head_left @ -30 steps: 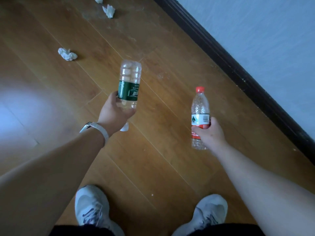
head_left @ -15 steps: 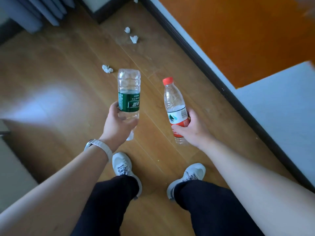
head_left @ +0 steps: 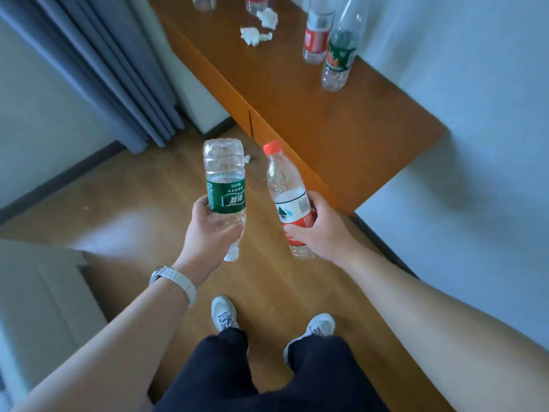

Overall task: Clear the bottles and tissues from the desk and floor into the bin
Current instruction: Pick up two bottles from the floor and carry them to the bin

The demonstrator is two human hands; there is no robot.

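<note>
My left hand grips a clear bottle with a green label, held upside down with its white cap pointing at the floor. My right hand grips a clear bottle with a red cap and red-and-white label, upright and tilted a little left. Both are held above the wooden floor, in front of an orange desk. On the desk stand a red-label bottle and a green-label bottle, with crumpled tissues further back. One tissue lies on the floor by the desk. No bin is in view.
Grey curtains hang at the upper left. A pale wall runs along the right behind the desk. A light grey piece of furniture stands at the left edge. More bottles are cut off at the top of the desk.
The view has swung up from the floor to the desk and curtains. Both hands still hold their bottles, now closer together. The floor tissues seen earlier have left the frame.
</note>
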